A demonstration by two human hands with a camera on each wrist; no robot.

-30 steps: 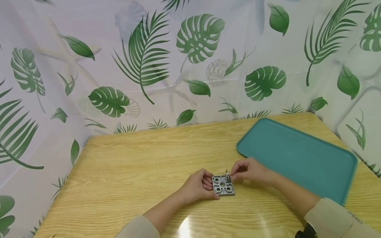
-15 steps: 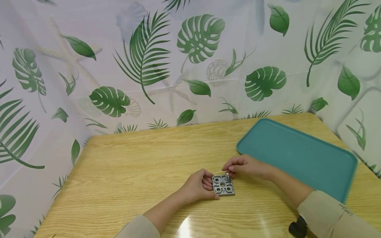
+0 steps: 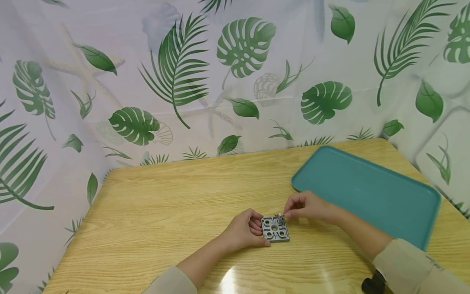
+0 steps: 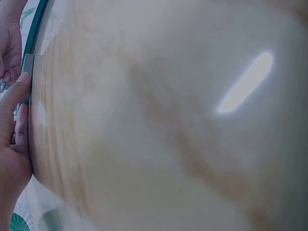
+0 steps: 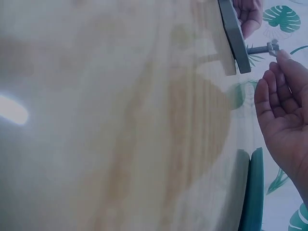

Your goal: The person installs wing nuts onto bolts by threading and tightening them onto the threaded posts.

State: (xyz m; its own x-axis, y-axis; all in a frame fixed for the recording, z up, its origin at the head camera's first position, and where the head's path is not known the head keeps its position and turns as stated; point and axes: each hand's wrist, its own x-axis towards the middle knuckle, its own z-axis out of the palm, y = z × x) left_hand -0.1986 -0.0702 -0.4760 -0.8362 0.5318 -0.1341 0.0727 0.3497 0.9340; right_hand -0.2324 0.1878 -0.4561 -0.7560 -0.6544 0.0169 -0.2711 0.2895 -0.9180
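A square grey metal plate (image 3: 274, 229) with several round holes is on the wooden table. My left hand (image 3: 244, 231) grips it by its left edge, thumb at the near side and fingers curled at the far side. At the plate's far right corner stands a bolt (image 5: 260, 49), its shaft rising from the plate to a wider metal end that looks like a nut. My right hand (image 3: 309, 207) pinches this wider end between thumb and forefinger, the other fingers loosely curled. The left wrist view shows the plate's thin side edge (image 4: 28, 67) under my left thumb.
A teal tray (image 3: 367, 190) lies at the right of the table, behind and beside my right forearm. The wooden table (image 3: 176, 204) meets a leaf-printed cloth (image 3: 205, 90) at its back and sides. A black strap piece (image 3: 373, 282) shows under the right sleeve.
My right hand has shifted left over the bolt's top, then back to the right. The bolt's top looks turned. The left hand and the plate stay in place.
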